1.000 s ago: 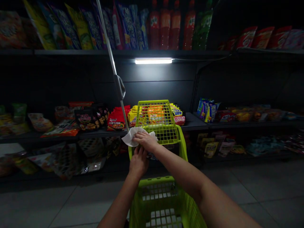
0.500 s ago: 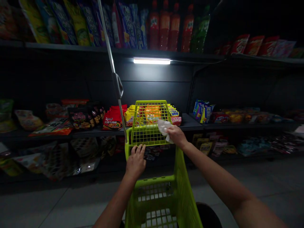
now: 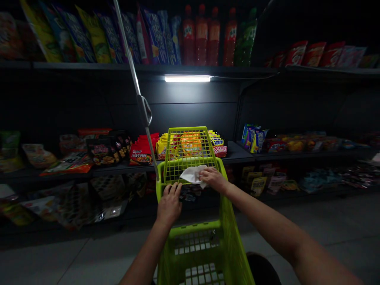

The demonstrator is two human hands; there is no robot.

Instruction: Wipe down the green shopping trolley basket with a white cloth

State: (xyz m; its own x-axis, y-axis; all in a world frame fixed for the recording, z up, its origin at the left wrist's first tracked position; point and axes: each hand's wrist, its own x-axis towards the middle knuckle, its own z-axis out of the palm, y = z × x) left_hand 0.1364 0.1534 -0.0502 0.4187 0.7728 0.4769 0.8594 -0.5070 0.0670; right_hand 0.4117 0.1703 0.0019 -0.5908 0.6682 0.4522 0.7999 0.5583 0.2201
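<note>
A lime-green plastic shopping cart [image 3: 237,241] stands before me, its grid panel [image 3: 190,149] tilted up at the far end. My left hand [image 3: 170,204] is closed over the cart's rim at the left, near the panel's lower edge; the thumb side is partly hidden. A crumpled white tissue [image 3: 191,174] is pinched in my right hand [image 3: 213,179], which presses it against the lower right part of the grid panel. From the cart's left corner rises a thin metal pole [image 3: 133,75] with a grey clip [image 3: 144,111] on it.
Behind the cart, a dark shelf [image 3: 240,152] carries snack bags, among them red packets [image 3: 142,150]. Higher up stand bottles of red drink [image 3: 201,37] and tall chip bags [image 3: 77,35]. A lit tube lamp [image 3: 187,79] hangs under the upper shelf. Grey floor tiles [image 3: 38,261] lie below.
My right hand has moved down and slightly left with the tissue, from the panel's right side to its lower edge. My left hand stays on the rim.
</note>
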